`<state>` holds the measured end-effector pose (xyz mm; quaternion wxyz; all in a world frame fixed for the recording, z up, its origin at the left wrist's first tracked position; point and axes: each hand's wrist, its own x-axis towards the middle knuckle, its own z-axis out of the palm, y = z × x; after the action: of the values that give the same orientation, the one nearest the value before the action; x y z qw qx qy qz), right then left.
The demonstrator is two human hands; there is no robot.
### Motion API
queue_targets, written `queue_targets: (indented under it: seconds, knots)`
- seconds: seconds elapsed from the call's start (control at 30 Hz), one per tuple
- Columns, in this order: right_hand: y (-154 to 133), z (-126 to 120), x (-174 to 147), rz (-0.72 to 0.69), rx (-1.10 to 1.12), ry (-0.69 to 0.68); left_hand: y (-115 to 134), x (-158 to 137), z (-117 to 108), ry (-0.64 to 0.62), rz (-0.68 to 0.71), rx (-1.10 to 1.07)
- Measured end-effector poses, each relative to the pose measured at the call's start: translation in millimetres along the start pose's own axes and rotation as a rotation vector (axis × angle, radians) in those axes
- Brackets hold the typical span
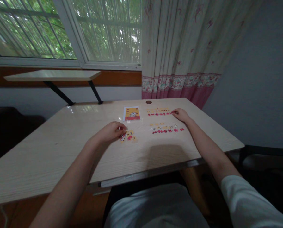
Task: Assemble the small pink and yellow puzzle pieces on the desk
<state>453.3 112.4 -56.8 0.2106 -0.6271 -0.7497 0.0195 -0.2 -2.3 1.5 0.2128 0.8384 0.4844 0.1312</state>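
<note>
On a pale wood-grain desk, a picture card is laid flat near the middle, printed in yellow above and red below, with a pale figure at its centre and a white margin along its left side; any lettering on it is too small to be read. Just nearer than the card, a loose pile of puzzle pieces in red, yellow and white is gathered, and over its left edge the left hand is held, its fingers curled and drawn close together; whether a piece is pinched between them cannot be told. To the right of the card and the pile, pieces have been set out in two groups: a far group, made up of yellowish pieces and a red line, and a near group, where yellow and white pieces are lined up beyond another red line. At the right end of the far red line the right hand is placed, with thumb and fingers brought together at a red piece; whether it is gripped or merely touched cannot be made out. Small marks on the pieces are too blurred to be read.
</note>
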Motion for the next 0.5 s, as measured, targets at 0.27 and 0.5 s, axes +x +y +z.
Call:
queue_targets:
  seconds: [0.27, 0.5]
  knots:
    - [-12.3, -10.4, -3.8, -0.048, -0.143, -0.012, 7.2, -3.2, -5.6, -0.024, -0.013, 0.006]
    - [-62.8, -24.3, -17.6, -0.219, -0.115, 0.13, 4.9, 0.2, 4.9, -0.09, 0.059, 0.002]
